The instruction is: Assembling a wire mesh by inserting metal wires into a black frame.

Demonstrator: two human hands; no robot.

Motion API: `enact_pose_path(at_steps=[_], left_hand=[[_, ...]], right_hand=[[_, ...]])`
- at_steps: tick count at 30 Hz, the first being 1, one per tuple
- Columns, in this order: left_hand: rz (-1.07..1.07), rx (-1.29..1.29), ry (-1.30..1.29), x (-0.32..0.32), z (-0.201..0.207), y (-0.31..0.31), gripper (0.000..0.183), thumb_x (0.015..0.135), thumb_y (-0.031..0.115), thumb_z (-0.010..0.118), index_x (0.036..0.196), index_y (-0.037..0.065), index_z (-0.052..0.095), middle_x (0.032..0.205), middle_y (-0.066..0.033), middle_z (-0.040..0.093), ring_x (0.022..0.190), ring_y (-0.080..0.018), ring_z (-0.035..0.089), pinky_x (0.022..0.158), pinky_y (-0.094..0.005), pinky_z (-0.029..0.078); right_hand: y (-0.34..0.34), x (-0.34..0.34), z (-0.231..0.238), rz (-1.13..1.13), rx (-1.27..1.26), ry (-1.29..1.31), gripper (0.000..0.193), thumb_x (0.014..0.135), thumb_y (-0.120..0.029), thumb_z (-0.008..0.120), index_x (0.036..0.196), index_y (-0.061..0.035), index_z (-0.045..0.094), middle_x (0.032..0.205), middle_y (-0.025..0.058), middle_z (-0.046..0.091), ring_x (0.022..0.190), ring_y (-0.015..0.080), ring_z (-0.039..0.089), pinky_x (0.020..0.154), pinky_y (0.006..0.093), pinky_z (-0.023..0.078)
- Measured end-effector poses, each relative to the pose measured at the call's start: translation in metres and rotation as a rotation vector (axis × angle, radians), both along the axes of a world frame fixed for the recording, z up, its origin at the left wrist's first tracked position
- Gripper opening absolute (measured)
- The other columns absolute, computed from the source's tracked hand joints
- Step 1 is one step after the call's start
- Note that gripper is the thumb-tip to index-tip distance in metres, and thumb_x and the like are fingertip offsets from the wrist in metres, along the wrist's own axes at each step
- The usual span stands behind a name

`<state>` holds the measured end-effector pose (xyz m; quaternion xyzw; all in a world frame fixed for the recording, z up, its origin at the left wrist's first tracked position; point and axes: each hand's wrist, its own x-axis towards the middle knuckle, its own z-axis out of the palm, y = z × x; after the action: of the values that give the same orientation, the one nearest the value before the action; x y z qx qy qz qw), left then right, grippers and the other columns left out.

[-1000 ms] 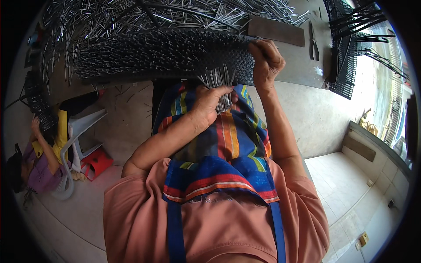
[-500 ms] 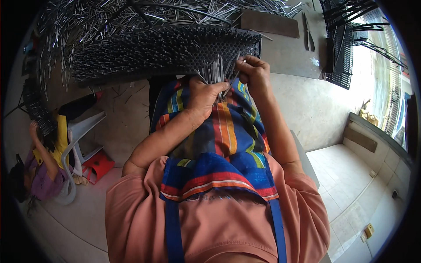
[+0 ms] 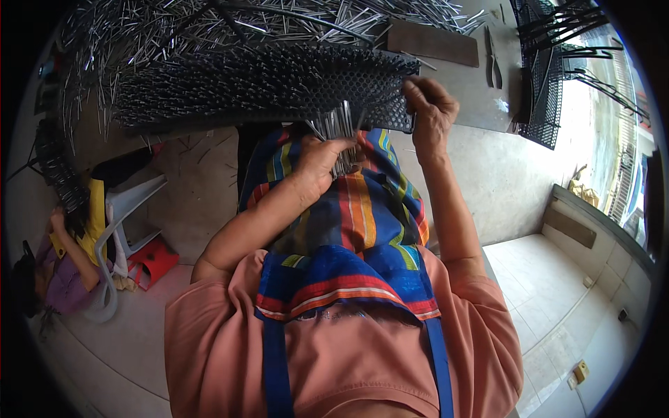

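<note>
My left hand (image 3: 321,165) is closed round a bundle of thin metal rods (image 3: 336,124), held upright above my lap at the table's near edge. Just beyond it lies a long black perforated tray (image 3: 398,118), its holes filled with several upright rods (image 3: 209,87) over the left and middle parts. Bare holes show toward the tray's right end. Over that right end is my right hand (image 3: 435,117), thumb and fingers pinched together at the tray's edge. Whatever sits between those fingertips is too small and dark to make out.
Loose metal rods (image 3: 174,31) lie heaped behind the tray. A brown flat block (image 3: 433,43) and pliers (image 3: 493,59) rest on the table at right, near black mesh racks (image 3: 543,104). At left, another person (image 3: 73,268) sits by a grey chair (image 3: 115,230) and a red bag (image 3: 153,263).
My right hand has moved right and slightly away from the bundle, to the tray's right end. My left hand still grips the rods, which are tilted a little differently.
</note>
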<state>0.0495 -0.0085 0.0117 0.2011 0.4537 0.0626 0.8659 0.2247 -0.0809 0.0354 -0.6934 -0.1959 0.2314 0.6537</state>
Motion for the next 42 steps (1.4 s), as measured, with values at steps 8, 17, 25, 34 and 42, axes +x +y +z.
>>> enact_pose_path(at_steps=[8, 17, 25, 34, 42], left_hand=[[0.049, -0.039, -0.025, 0.01, 0.006, -0.005, 0.012, 0.077, 0.0, 0.068, 0.089, -0.002, 0.065, 0.073, -0.0129, 0.067, 0.059, -0.0236, 0.068, 0.049, -0.0339, 0.056], [0.101, -0.018, -0.048, 0.013, 0.0, -0.007, 0.008, 0.077, -0.001, 0.066, 0.085, -0.003, 0.064, 0.071, -0.0125, 0.067, 0.057, -0.0224, 0.067, 0.048, -0.0316, 0.054], [0.164, 0.002, -0.047, 0.014, 0.006, -0.009, 0.015, 0.076, -0.004, 0.065, 0.091, -0.002, 0.062, 0.073, -0.0111, 0.066, 0.056, -0.0221, 0.066, 0.048, -0.0317, 0.054], [0.178, 0.045, -0.059, 0.015, 0.015, -0.009, 0.014, 0.075, -0.008, 0.063, 0.088, -0.004, 0.063, 0.075, -0.0112, 0.066, 0.057, -0.0217, 0.065, 0.052, -0.031, 0.055], [0.178, 0.013, -0.056, 0.014, 0.009, -0.011, 0.014, 0.075, -0.008, 0.063, 0.088, -0.004, 0.064, 0.076, -0.0114, 0.067, 0.059, -0.0216, 0.066, 0.055, -0.0318, 0.056]], right_hand=[[0.034, 0.006, -0.009, 0.076, 0.119, -0.567, 0.009, 0.08, 0.006, 0.069, 0.088, 0.0024, 0.069, 0.083, 0.0033, 0.064, 0.073, 0.0079, 0.057, 0.064, 0.0207, 0.045], [0.036, 0.003, -0.003, 0.104, 0.075, -0.616, 0.013, 0.076, 0.008, 0.07, 0.088, 0.0023, 0.07, 0.081, 0.0075, 0.065, 0.071, 0.0121, 0.06, 0.065, 0.0236, 0.048], [0.034, -0.003, 0.004, 0.191, 0.013, -0.639, 0.015, 0.075, 0.008, 0.07, 0.089, 0.0027, 0.07, 0.084, 0.008, 0.066, 0.077, 0.0133, 0.062, 0.069, 0.0234, 0.048], [0.039, -0.004, -0.012, 0.16, -0.184, -0.727, 0.014, 0.074, 0.003, 0.073, 0.088, 0.0003, 0.071, 0.08, 0.0069, 0.066, 0.07, 0.013, 0.062, 0.065, 0.024, 0.048], [0.051, 0.006, -0.012, 0.145, -0.166, -0.71, 0.012, 0.076, -0.004, 0.073, 0.088, -0.0017, 0.072, 0.078, 0.0106, 0.067, 0.066, 0.0168, 0.064, 0.06, 0.0272, 0.048]])
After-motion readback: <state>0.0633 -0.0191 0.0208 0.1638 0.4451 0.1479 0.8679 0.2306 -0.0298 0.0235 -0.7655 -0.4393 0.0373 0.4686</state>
